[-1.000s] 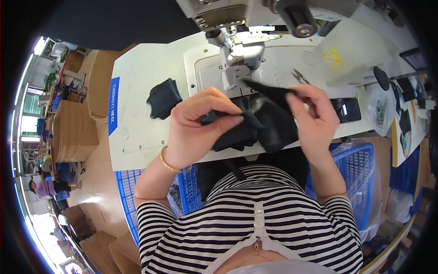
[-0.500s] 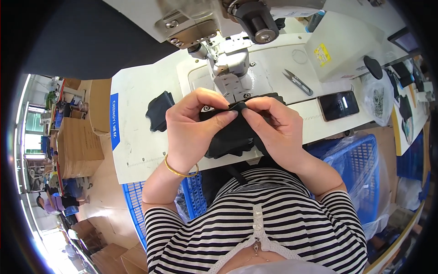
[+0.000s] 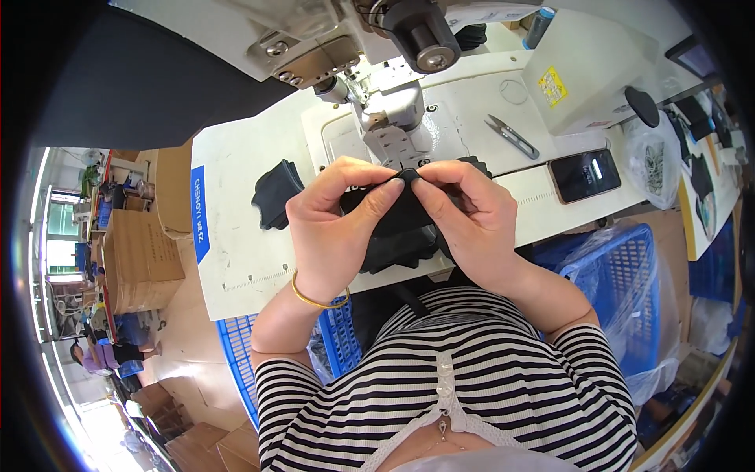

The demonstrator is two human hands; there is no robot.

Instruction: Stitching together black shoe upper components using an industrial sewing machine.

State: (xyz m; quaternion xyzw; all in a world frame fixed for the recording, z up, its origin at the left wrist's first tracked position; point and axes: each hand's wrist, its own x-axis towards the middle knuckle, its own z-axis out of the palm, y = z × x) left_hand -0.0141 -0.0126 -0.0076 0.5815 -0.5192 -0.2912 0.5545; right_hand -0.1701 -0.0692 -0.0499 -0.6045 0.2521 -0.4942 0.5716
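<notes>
A piece of black fabric (image 3: 406,206) is stretched between my two hands, its upper edge pinched at the fingertips. My left hand (image 3: 334,216), with a gold bangle at the wrist, is closed on the edge from the left. From the right, my right hand (image 3: 469,216) grips the same edge with thumb and forefinger, close beside the left fingertips. Below the held piece, a pile of black fabric pieces (image 3: 399,250) lies at the table's front edge, partly covered by it. Just beyond my fingers stands the sewing machine (image 3: 391,118).
Another small stack of black pieces (image 3: 278,195) lies on the white table (image 3: 236,252) at left. To the right are thread snips (image 3: 512,137), a phone (image 3: 585,175) and a plastic bag (image 3: 654,161). Blue baskets (image 3: 617,291) stand below the table. At far left, cardboard boxes (image 3: 145,259) and another person (image 3: 102,355).
Both hands still pinch the black fabric; their fingertips have come slightly closer together and the held edge now peaks between them. The whole view has shifted slightly.
</notes>
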